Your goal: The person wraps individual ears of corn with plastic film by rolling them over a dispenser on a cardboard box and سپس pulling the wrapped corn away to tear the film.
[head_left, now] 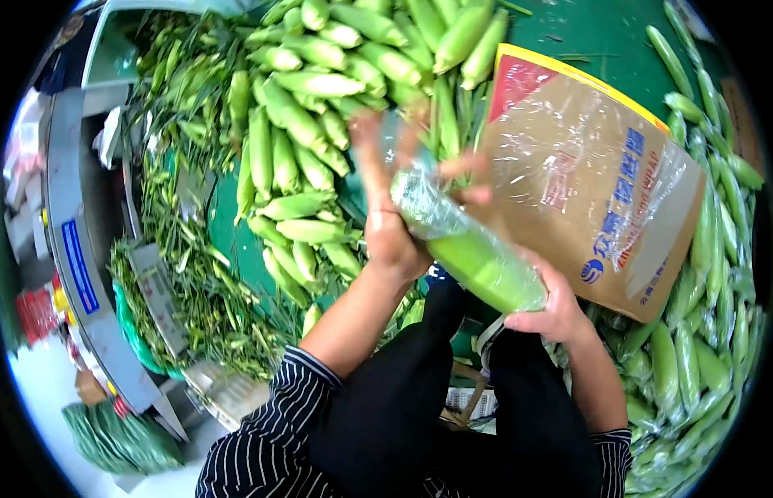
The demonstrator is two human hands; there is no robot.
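Note:
An ear of corn in its green husk [480, 258], covered in clear plastic wrap, lies slantwise above my knees. My right hand [551, 299] grips its lower end, with the thumb along the near side. At the upper end, bunched cling film [417, 193] covers the tip. My left hand [399, 218] is spread beside that end, its fingers apart and blurred; the palm touches or nearly touches the film. Just right of the corn lies a cardboard box [536, 180] with shiny film stretched over its top and printing on it.
Unwrapped corn ears [312, 124] are heaped ahead and to the left. Loose husk leaves and trimmings [193, 267] spread further left. Film-wrapped ears [691, 355] pile up along the right side. A grey metal frame [87, 249] and a green sack [122, 439] stand at far left.

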